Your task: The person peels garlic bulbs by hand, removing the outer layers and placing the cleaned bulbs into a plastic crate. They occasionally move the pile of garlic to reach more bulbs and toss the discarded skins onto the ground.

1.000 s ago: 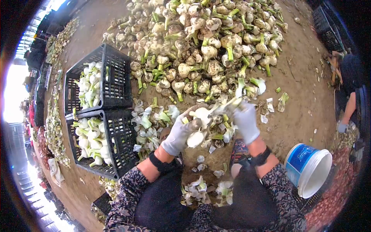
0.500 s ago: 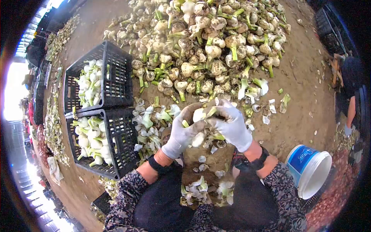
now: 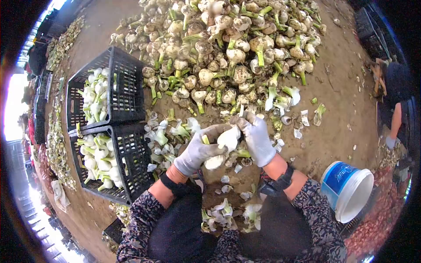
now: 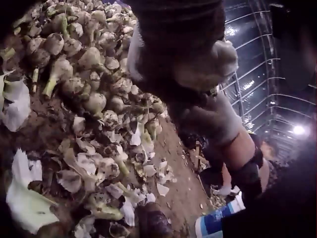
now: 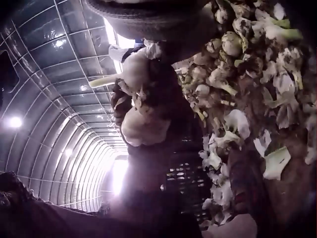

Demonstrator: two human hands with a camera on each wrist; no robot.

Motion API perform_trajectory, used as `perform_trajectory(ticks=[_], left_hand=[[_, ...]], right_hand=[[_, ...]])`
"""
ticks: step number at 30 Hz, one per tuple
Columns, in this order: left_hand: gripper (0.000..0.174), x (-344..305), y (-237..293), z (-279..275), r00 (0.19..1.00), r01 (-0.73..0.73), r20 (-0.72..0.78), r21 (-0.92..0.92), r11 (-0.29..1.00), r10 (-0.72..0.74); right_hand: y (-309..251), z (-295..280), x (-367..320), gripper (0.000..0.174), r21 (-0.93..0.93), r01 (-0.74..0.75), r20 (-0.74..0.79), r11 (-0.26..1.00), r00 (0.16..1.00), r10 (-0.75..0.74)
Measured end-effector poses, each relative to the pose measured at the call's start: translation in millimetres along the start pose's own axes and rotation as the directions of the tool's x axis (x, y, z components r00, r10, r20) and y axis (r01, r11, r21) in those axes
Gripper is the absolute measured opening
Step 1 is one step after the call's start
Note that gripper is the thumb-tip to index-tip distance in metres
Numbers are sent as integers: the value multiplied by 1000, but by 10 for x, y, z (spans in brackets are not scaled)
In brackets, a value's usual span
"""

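Note:
My gloved left hand [image 3: 199, 151] grips two garlic bulbs, both white and mostly stripped of outer skin. The upper garlic bulb [image 3: 229, 139] sits at its fingertips, and the lower garlic bulb [image 3: 215, 162] shows beneath the thumb. A cut green stem [image 3: 205, 139] pokes out by the left fingers. At the top of the upper bulb, my gloved right hand [image 3: 259, 139] pinches a pale strip of skin with curled fingers. In the right wrist view both bulbs show, one with its stem [image 5: 104, 81] pointing left. Darkness hides much of the gloves in the wrist views.
A large heap of soiled garlic [image 3: 237, 52] lies ahead. Two black crates [image 3: 127, 94] of cleaned bulbs stand at left. Peeled skins [image 3: 162, 136] litter the ground. A white and blue bucket [image 3: 346, 190] lies tipped at right, and another person's arm [image 3: 396, 122] shows beyond.
The right hand came in from the right to meet the left hand at the garlic, then shifted slightly at the upper bulb, whose white surface now shows more fully. The left hand keeps its grip.

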State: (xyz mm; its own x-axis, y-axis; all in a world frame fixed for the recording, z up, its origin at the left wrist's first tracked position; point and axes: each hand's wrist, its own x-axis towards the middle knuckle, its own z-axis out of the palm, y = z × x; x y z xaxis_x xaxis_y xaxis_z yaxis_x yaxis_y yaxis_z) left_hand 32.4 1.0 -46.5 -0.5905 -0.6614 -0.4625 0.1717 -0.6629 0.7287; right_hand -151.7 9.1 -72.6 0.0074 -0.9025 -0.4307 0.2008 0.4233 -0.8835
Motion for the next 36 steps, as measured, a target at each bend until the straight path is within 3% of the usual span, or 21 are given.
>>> perform_trajectory(ticks=[2, 3, 6, 7, 9, 11, 14, 16, 18, 19, 22, 23, 24, 26, 29, 30, 32, 33, 34, 35, 36], left_hand=[[70, 49, -113, -83, 996, 42, 75, 0, 999, -42], [69, 13, -140, -42, 999, 15, 53, -33, 999, -13], [65, 86, -249, 11, 998, -57, -31, 119, 991, 61], [62, 76, -241, -3, 999, -30, -27, 65, 997, 32], [65, 89, -272, -4, 997, -69, -46, -17, 997, 68], [66, 106, -294, -4, 988, -113, -107, -43, 993, 108], [68, 119, -346, 62, 952, -174, -254, 1, 985, 169], [57, 98, -302, 106, 974, -126, -208, -155, 980, 92], [56, 66, -324, 136, 978, -129, -189, -211, 969, 89], [53, 156, -407, 145, 945, -179, -300, -139, 974, 131], [50, 171, -317, 125, 961, -83, -276, -248, 965, 12], [50, 220, -393, 79, 967, -138, -240, -227, 964, 82], [50, 197, -355, 105, 977, -150, -185, -262, 953, 103], [49, 126, -240, 159, 986, -164, -72, -337, 927, 149], [44, 83, -321, -24, 993, -108, -94, -414, 904, 76], [42, 66, -329, -80, 993, -78, -110, -453, 888, 31], [38, 26, -273, -92, 997, -51, -76, -534, 844, 12], [37, 44, -246, -100, 995, -52, -104, -529, 847, -4], [36, 17, -191, -148, 988, -69, -156, -512, 856, -13], [39, 73, -300, -319, 982, -32, -151, -731, 681, -116], [41, 64, -229, -352, 955, -172, -297, -587, 791, -12]], right_hand=[[74, 22, 62, 21, 9, -31, -62, 999, 998, 31], [80, -10, 87, 23, 13, 19, -97, 1000, 995, -18], [95, -84, 100, 23, 89, 118, -156, 989, 982, -103], [38, -118, 66, 23, 134, 30, -104, 990, 994, -16], [47, -68, 55, 22, 54, 325, -89, 944, 943, -320], [-76, -96, -36, 20, 57, -11, 45, 998, 999, 8], [-26, -106, -107, 20, 13, 28, -23, 1000, 999, -28], [5, -103, -119, 20, -282, 266, -49, 922, 956, -290], [44, -82, -176, 21, -581, 471, 51, 663, 835, -548], [56, -61, -184, 18, -543, 582, 134, 605, 771, -622], [19, -26, -219, 12, -476, 457, 33, 751, 863, -504], [-18, -43, -208, 8, -68, 236, -82, 969, 967, -241], [119, -229, -41, 12, -119, 236, -126, 964, 960, -251], [-19, -432, 88, 14, 110, 73, -317, 991, 948, -35], [-10, -752, 227, 17, -286, 85, -415, 954, 887, -204], [101, -863, 259, 20, -599, 142, -241, 788, 907, -346], [406, -1011, 276, 25, -933, 308, 211, 187, 887, -411], [432, -940, 178, 32, -884, 323, 250, 339, 937, -243], [417, -786, 99, 32, -863, 318, 257, 392, 945, -201], [408, -594, 47, 31, -831, 327, 285, 450, 945, -160], [430, -414, 31, 35, -829, 370, 302, 420, 927, -221]])
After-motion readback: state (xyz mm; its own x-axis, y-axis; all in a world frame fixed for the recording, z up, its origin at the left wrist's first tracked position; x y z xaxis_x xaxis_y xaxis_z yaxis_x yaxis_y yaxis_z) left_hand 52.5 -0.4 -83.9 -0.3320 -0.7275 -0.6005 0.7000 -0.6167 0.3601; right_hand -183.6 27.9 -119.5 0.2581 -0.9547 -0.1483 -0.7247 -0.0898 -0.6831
